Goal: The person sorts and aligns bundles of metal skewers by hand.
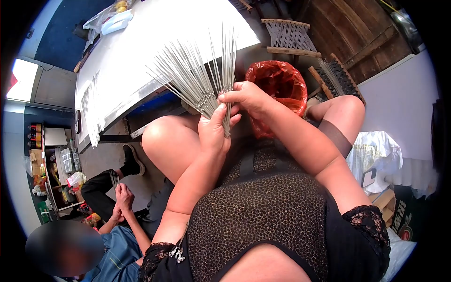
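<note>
A fanned bundle of thin, pale metallic sticks (188, 75) rises from my two hands above my lap. My left hand (213, 129) is wrapped round the lower end of the bundle, thumb across the front. Touching it on the right, my right hand (244, 98) pinches several sticks that stand more upright, beside the wider fan. The tips spread out over the white table. What the individual sticks are made of I cannot make out.
The white table (136, 51) bears more thin sticks (91, 108) at its left edge and a phone (77, 121). A red-lined bin (277, 70) stands beyond my right hand. Woven stools (291, 35) are at the upper right. Lower left, a seated person (124, 244) holds similar sticks.
</note>
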Available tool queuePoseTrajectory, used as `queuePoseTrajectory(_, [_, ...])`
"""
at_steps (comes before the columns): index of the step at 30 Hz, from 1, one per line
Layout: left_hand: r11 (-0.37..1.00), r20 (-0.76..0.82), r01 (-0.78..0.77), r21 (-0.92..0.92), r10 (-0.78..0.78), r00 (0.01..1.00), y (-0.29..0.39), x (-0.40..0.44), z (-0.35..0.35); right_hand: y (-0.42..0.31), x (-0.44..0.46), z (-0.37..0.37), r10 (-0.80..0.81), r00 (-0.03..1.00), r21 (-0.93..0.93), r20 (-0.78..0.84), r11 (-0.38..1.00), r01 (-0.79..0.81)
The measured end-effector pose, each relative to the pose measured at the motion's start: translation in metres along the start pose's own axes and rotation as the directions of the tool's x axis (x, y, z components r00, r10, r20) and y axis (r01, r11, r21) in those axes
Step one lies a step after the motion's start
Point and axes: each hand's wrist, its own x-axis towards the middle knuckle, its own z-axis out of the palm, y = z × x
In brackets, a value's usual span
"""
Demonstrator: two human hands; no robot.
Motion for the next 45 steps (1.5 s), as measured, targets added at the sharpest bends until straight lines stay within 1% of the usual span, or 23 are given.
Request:
queuePoseTrajectory(7, [1.000,-0.003,-0.009,-0.005,0.009,1.000,0.000,0.001,-0.001,0.007,0.006,-0.001,-0.033,0.999,0.013,-0.027,0.999,0.033])
queuePoseTrajectory(17, [1.000,-0.008,-0.023,-0.008,0.023,1.000,-0.002,0.001,-0.002,0.003,0.001,0.000,-0.034,0.999,0.051,-0.004,0.998,0.034])
queuePoseTrajectory(20, [1.000,-0.010,-0.030,-0.002,0.030,1.000,-0.002,0.002,-0.003,0.004,0.003,-0.001,-0.044,0.999,0.046,0.001,0.998,0.044])
queuePoseTrajectory(22, [1.000,-0.012,-0.030,0.002,0.030,0.999,-0.003,0.002,-0.004,0.001,0.001,-0.004,-0.014,0.999,0.013,0.044,1.000,0.013])
queuePoseTrajectory(26, [0.999,-0.012,-0.035,-0.005,0.034,0.999,-0.003,0.003,-0.008,-0.004,-0.003,-0.004,-0.017,0.999,-0.009,0.046,1.000,0.017])
queuePoseTrajectory(28, [0.999,-0.001,-0.031,-0.008,0.031,1.000,-0.003,0.003,-0.008,-0.004,-0.002,-0.006,0.004,0.998,0.049,0.056,0.999,-0.006])
queuePoseTrajectory(29, [1.000,-0.018,-0.025,-0.001,0.025,1.000,-0.002,0.002,-0.006,-0.003,-0.001,-0.007,0.003,0.998,0.049,0.056,0.999,-0.006])
queuePoseTrajectory(31, [1.000,-0.035,-0.018,0.005,0.018,0.999,-0.002,0.001,-0.005,0.000,0.002,-0.009,-0.026,0.999,0.146,0.020,0.989,0.022])
queuePoseTrajectory(32, [1.000,-0.029,-0.017,0.004,0.017,0.999,-0.002,0.002,-0.005,0.001,0.003,-0.009,-0.026,0.999,0.146,0.020,0.989,0.023])
queuePoseTrajectory(34, [1.000,-0.023,-0.015,0.002,0.015,1.000,-0.001,0.001,-0.005,0.002,0.004,-0.009,-0.049,0.999,0.080,0.016,0.996,0.048])
queuePoseTrajectory(38, [1.000,-0.012,-0.005,0.003,0.005,1.000,0.000,0.001,-0.004,0.002,0.004,-0.009,-0.067,0.998,0.056,0.010,0.996,0.066])
queuePoseTrajectory(41, [1.000,-0.004,-0.003,0.004,0.003,1.000,0.000,0.001,-0.006,0.002,0.003,-0.008,-0.055,0.998,0.042,0.029,0.998,0.054])
queuePoseTrajectory(43, [1.000,0.000,-0.002,0.003,0.002,1.000,0.000,0.001,-0.006,0.004,0.005,-0.006,-0.021,0.999,0.097,0.033,0.995,0.018])
queuePoseTrajectory(45, [1.000,0.022,-0.009,-0.005,0.010,1.000,-0.001,0.001,-0.005,0.006,0.004,0.000,-0.013,1.000,0.061,0.028,0.998,0.011])
